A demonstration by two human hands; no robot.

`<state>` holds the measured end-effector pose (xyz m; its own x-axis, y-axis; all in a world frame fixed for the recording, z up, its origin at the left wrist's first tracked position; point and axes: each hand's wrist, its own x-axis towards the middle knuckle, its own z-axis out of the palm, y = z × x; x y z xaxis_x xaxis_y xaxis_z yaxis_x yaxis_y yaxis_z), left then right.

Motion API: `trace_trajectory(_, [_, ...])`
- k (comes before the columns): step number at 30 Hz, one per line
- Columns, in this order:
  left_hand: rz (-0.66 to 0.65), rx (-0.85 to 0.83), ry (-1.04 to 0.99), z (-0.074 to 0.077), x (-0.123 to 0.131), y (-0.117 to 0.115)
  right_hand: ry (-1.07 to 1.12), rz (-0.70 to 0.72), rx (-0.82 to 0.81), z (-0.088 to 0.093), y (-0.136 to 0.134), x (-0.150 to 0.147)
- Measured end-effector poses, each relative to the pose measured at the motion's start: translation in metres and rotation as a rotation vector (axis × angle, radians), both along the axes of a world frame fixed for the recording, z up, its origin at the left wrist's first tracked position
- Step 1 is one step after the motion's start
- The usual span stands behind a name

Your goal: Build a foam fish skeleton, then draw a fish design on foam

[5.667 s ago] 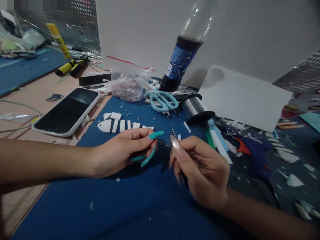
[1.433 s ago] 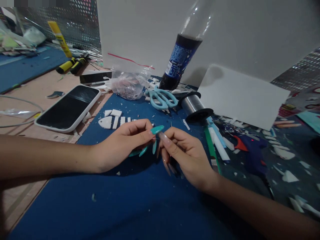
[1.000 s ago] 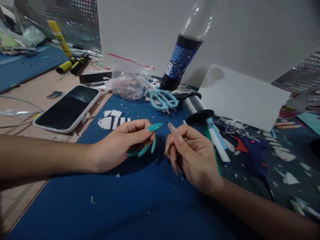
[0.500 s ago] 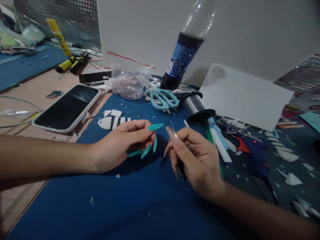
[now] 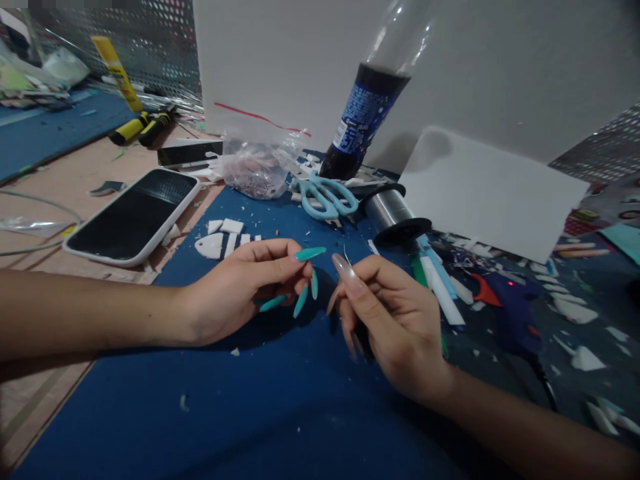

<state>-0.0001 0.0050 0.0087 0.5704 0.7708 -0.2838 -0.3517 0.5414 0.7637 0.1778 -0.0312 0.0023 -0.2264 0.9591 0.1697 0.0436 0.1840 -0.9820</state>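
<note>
My left hand [image 5: 267,273] hovers over the blue mat [image 5: 240,413], thumb and index finger pinched together. What they hold, if anything, is too small or hidden to make out. A short distance to its right, my right hand [image 5: 390,313] pinches a thin, curved metal-looking piece [image 5: 347,254]; only its tip shows above the thumb nail. The two hands are apart. Behind my left hand lie flat white pieces arranged like a fish skeleton, with a fish-head piece [image 5: 209,246] at the left end. A spool of thin silvery line or wire [image 5: 390,208] rests beyond my right hand.
Light blue scissors [image 5: 325,197], a zip bag [image 5: 257,167] and a dark drink bottle [image 5: 363,113] stand or lie at the back. Left is a phone [image 5: 133,217]. At right lie a glue gun [image 5: 515,310], a white sheet [image 5: 490,193] and scattered white scraps.
The lower fingers of my left hand have shifted slightly, their nails turning to the right. My right hand and the objects around stay practically where they were.
</note>
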Motion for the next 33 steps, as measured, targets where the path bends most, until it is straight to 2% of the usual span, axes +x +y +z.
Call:
trace_trajectory(11, [0.014, -0.036, -0.008, -0.002, 0.001, -0.0001, -0.019, -0.002, -0.002, 0.0016, 0.0008, -0.0004])
trace_trajectory(33, [-0.032, 0.145, 0.021, -0.0029, 0.0007, 0.0004, 0.05, 0.104, -0.093, 0.0015, 0.0034, -0.0019])
